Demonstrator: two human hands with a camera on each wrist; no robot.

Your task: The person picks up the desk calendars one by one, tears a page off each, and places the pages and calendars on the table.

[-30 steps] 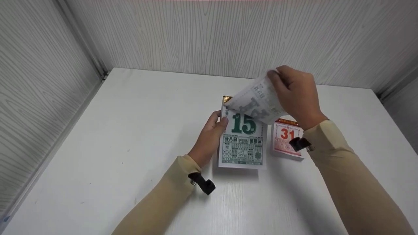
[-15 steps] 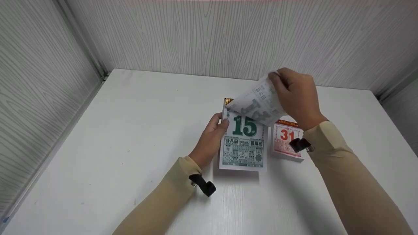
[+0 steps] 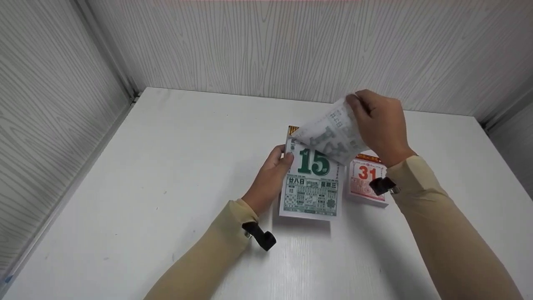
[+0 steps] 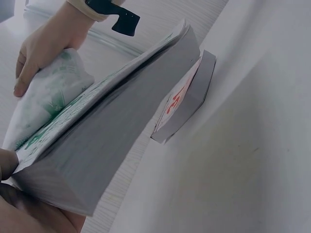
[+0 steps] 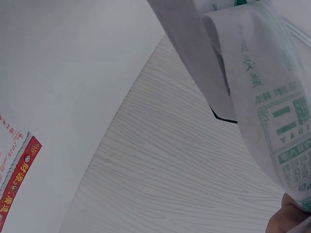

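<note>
A thick tear-off calendar pad (image 3: 311, 183) lies on the white table (image 3: 166, 166), its top page showing a green 15. My left hand (image 3: 272, 173) holds the pad's left edge, thumb pressed on the page near the top; the left wrist view shows the pad's thick side (image 4: 107, 145). My right hand (image 3: 377, 125) pinches the far corner of a loose page (image 3: 333, 135), lifted and curled back above the pad's top. That page (image 5: 272, 87) fills the right of the right wrist view.
A smaller calendar pad (image 3: 366, 179) with a red 31 lies just right of the big one, partly under my right wrist; it also shows as the small pad (image 4: 187, 97) in the left wrist view. Grey wood-grain walls (image 3: 291, 46) close in the table at back and sides.
The pad and the lifted page have shifted slightly right and toward me; my right hand dropped a little with the page. The left hand keeps its hold.
</note>
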